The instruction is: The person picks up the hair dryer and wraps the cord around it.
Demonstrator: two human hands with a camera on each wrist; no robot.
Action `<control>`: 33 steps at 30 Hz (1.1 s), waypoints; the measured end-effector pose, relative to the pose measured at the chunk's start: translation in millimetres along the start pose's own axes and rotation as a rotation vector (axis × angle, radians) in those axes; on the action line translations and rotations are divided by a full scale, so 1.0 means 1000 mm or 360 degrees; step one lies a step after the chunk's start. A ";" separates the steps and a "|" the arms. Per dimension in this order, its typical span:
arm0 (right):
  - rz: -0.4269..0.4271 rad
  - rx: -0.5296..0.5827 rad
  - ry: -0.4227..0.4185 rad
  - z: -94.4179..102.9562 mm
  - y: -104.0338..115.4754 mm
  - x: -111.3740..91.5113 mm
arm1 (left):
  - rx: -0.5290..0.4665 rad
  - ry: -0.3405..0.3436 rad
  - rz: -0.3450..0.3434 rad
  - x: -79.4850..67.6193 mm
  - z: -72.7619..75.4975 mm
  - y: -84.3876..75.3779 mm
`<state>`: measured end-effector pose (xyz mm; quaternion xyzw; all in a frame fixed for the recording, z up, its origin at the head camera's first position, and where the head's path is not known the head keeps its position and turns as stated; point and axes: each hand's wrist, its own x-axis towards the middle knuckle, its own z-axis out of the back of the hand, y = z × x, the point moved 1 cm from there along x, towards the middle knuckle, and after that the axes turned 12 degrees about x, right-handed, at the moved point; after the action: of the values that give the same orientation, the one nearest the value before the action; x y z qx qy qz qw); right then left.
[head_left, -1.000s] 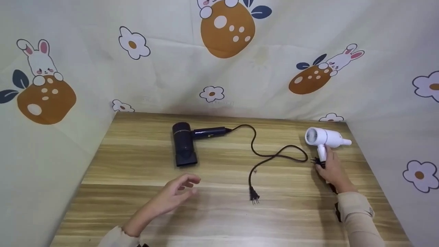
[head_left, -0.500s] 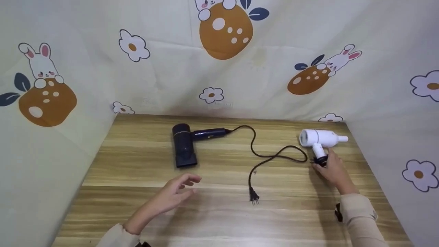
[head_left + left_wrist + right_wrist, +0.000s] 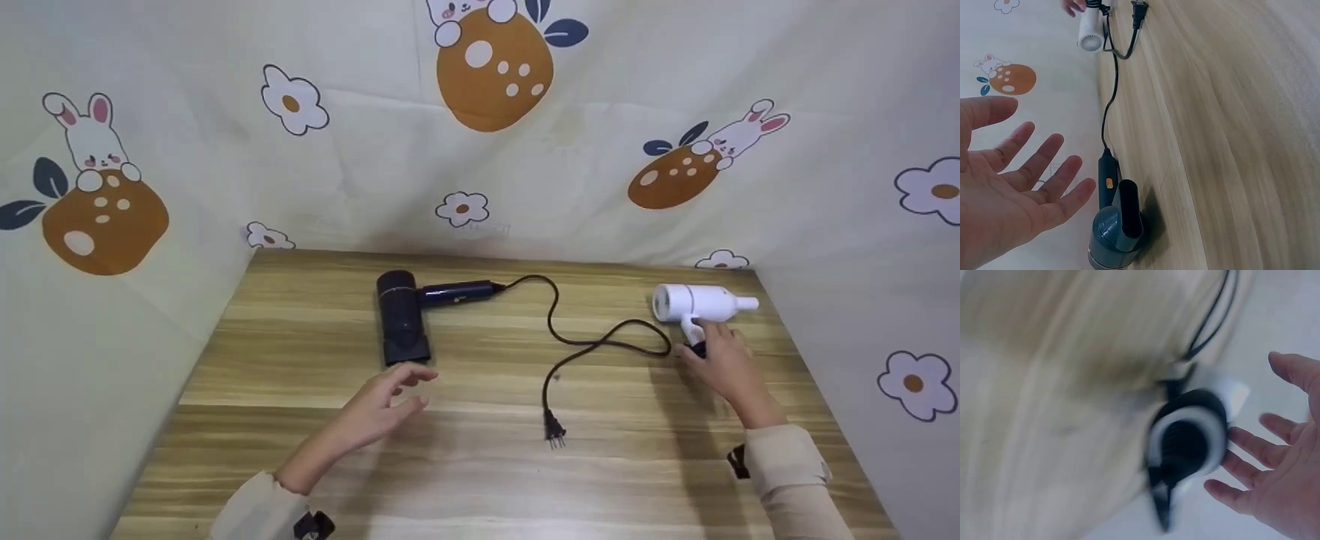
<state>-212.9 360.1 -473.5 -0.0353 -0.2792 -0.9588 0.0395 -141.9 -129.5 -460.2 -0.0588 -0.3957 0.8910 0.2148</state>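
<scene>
A white hair dryer [image 3: 697,302] lies at the right back of the table, its nozzle pointing right. My right hand [image 3: 727,361] is over its handle, fingers spread. In the right wrist view, the blurred handle end with its dark wrapped cord [image 3: 1193,408] appears beside the fingertips, and the thumb [image 3: 1292,368] stands away from it. A dark hair dryer [image 3: 403,315] lies left of centre, its handle pointing right. My left hand [image 3: 379,401] hovers just in front of its nozzle, fingers loosely spread and holding nothing.
The dark dryer's cord [image 3: 555,307] loops across the middle of the wooden table [image 3: 480,487] to a plug [image 3: 555,429] near the front. Patterned cloth [image 3: 360,165] rises at the table's back and sides.
The white hair dryer has shifted slightly left and turned a little with my right hand, whose fingers now spread over the handle. My left hand has risen slightly towards the dark dryer's nozzle.
</scene>
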 end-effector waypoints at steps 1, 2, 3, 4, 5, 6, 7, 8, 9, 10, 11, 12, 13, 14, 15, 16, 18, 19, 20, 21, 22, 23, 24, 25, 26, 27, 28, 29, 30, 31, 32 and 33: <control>0.0034 -0.0016 -0.0014 0.000 0.006 -0.001 | 0.0012 -0.0028 0.0010 0.002 0.001 0.001; 0.0067 -0.0023 -0.0020 -0.001 0.013 -0.002 | 0.0017 -0.0057 0.0028 0.004 0.002 0.003; 0.0105 -0.0019 -0.0029 -0.002 0.019 -0.004 | 0.0019 -0.0090 0.0053 0.006 0.002 0.005; 0.0150 -0.0013 -0.0046 -0.003 0.026 -0.005 | 0.0021 -0.0127 0.0084 0.009 0.004 0.006; 0.0192 -0.0004 -0.0066 -0.004 0.032 -0.007 | 0.0017 -0.0169 0.0115 0.013 0.005 0.009; 0.0249 0.0002 -0.0093 -0.006 0.039 -0.009 | 0.0011 -0.0217 0.0153 0.016 0.007 0.011; 0.0315 0.0001 -0.0119 -0.008 0.045 -0.011 | -0.0002 -0.0263 0.0197 0.020 0.009 0.013; 0.0377 0.0003 -0.0149 -0.010 0.052 -0.013 | -0.0021 -0.0309 0.0235 0.025 0.011 0.016; 0.0440 0.0001 -0.0179 -0.011 0.058 -0.016 | -0.0028 -0.0351 0.0270 0.029 0.013 0.019; 0.0498 -0.0010 -0.0206 -0.013 0.064 -0.018 | -0.0040 -0.0393 0.0304 0.034 0.014 0.021; 0.0551 -0.0021 -0.0226 -0.015 0.070 -0.021 | -0.0055 -0.0422 0.0338 0.039 0.016 0.025; 0.0600 -0.0030 -0.0235 -0.016 0.076 -0.024 | -0.0054 -0.0446 0.0371 0.043 0.018 0.028; 0.0634 -0.0036 -0.0234 -0.018 0.081 -0.027 | -0.0048 -0.0457 0.0409 0.048 0.019 0.031; 0.0659 -0.0035 -0.0230 -0.019 0.087 -0.030 | -0.0028 -0.0461 0.0453 0.052 0.020 0.036; 0.0682 -0.0033 -0.0222 -0.020 0.092 -0.033 | -0.0007 -0.0461 0.0509 0.057 0.022 0.039; 0.0704 -0.0026 -0.0211 -0.022 0.097 -0.036 | 0.0017 -0.0456 0.0571 0.062 0.023 0.043; 0.0743 -0.0009 -0.0184 -0.025 0.107 -0.042 | 0.0078 -0.0447 0.0694 0.072 0.024 0.049; 0.0758 -0.0011 -0.0175 -0.027 0.111 -0.045 | 0.0100 -0.0437 0.0758 0.077 0.024 0.053; 0.0771 0.0000 -0.0157 -0.029 0.114 -0.048 | 0.0114 -0.0434 0.0813 0.082 0.024 0.056; 0.0781 0.0020 -0.0136 -0.032 0.117 -0.051 | 0.0119 -0.0431 0.0866 0.087 0.023 0.058; 0.0792 0.0038 -0.0116 -0.035 0.120 -0.054 | 0.0133 -0.0426 0.0914 0.091 0.021 0.062; 0.0797 0.0043 -0.0087 -0.038 0.122 -0.058 | 0.0144 -0.0426 0.0963 0.095 0.019 0.065; 0.0799 0.0053 -0.0054 -0.041 0.123 -0.061 | 0.0155 -0.0421 0.1009 0.099 0.016 0.069; 0.0794 0.0071 -0.0024 -0.044 0.125 -0.064 | 0.0158 -0.0424 0.1047 0.102 0.013 0.072; 0.0787 0.0094 0.0007 -0.047 0.125 -0.066 | 0.0156 -0.0432 0.1079 0.105 0.010 0.075; 0.0779 0.0102 0.0028 -0.049 0.126 -0.068 | 0.0155 -0.0448 0.1108 0.108 0.007 0.079; 0.0766 0.0107 0.0050 -0.051 0.127 -0.070 | 0.0165 -0.0466 0.1133 0.109 0.004 0.081; 0.0751 0.0109 0.0072 -0.052 0.127 -0.072 | 0.0168 -0.0483 0.1155 0.111 0.001 0.084; 0.0735 0.0119 0.0087 -0.053 0.128 -0.073 | 0.0168 -0.0500 0.1170 0.112 -0.001 0.086; 0.0722 0.0124 0.0098 -0.054 0.128 -0.074 | 0.0166 -0.0517 0.1184 0.112 -0.003 0.088; 0.0710 0.0118 0.0109 -0.054 0.128 -0.075 | 0.0180 -0.0524 0.1205 0.112 -0.005 0.090; 0.0697 0.0117 0.0121 -0.054 0.128 -0.076 | 0.0196 -0.0529 0.1226 0.112 -0.006 0.091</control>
<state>-127.6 227.3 -457.5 -0.0576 -0.2981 -0.9170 0.2586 -271.9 -131.6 -523.8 -0.0450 -0.3200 0.9255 -0.1974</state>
